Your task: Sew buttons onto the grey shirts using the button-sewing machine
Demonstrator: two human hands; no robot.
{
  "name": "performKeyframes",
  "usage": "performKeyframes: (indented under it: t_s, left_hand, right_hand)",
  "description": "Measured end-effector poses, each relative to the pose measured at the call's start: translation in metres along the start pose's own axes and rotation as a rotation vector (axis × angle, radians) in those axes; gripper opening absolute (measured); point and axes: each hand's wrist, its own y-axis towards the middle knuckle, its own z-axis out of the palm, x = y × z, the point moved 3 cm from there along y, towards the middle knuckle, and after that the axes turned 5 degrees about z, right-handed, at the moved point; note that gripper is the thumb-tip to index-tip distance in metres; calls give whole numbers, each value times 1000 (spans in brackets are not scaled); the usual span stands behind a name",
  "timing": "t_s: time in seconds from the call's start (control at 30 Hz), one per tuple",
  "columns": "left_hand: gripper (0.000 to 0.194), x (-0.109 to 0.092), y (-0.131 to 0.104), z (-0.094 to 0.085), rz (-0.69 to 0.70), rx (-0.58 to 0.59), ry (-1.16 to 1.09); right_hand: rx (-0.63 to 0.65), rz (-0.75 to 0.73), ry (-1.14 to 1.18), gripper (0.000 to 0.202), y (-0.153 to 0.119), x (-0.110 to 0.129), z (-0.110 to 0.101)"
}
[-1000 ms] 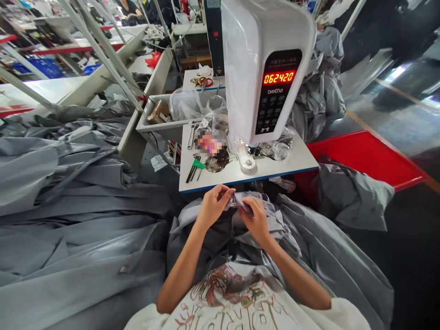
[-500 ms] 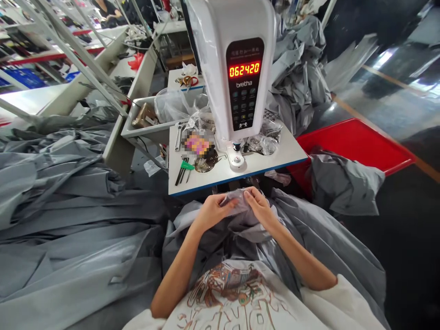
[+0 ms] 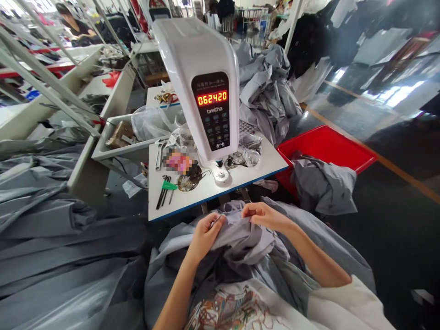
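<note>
Grey fabric (image 3: 240, 236) lies bunched over the lap, below the front edge of a small white table (image 3: 206, 195). My left hand (image 3: 208, 231) is closed on the fabric, thumb pressed against the curled fingers. To its right, my right hand (image 3: 264, 215) pinches the same fabric, fingers bent and pointing left. Both hands are a short way apart, in front of a white machine (image 3: 202, 59) with a red lit display reading 062420. The machine's small round base plate (image 3: 221, 175) shows no fabric on it.
On the table are hex keys in a green holder (image 3: 169, 185), a wrench (image 3: 159, 156) and plastic bags of small parts (image 3: 247, 153). A red bin (image 3: 330, 142) with grey fabric stands right. Grey fabric piles (image 3: 68, 256) fill the left. A person (image 3: 77, 25) sits far back left.
The view has shifted, so the machine and table appear further left and lower. My hands have moved apart, and my right hand has turned so that its fingers point left.
</note>
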Motion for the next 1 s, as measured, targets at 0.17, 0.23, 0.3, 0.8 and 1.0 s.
performKeyframes:
  t_s: [0.17, 0.23, 0.3, 0.8, 1.0]
  left_hand:
    - [45, 2, -8, 5, -31, 31, -84]
    - [46, 6, -9, 8, -41, 20, -79]
    - [48, 10, -11, 11, -50, 22, -70]
    - [49, 20, -24, 2, -64, 5, -5]
    - [46, 20, -26, 6, -57, 55, -34]
  right_hand:
    - [-216, -43, -125, 17, 40, 3, -84]
    - [-719, -176, -348, 18, 64, 17, -132]
    - [-1002, -255, -566, 25, 91, 37, -167]
    - [-520, 369, -1294, 28, 198, 54, -208]
    - [-603, 323, -1272, 31, 194, 47, -212]
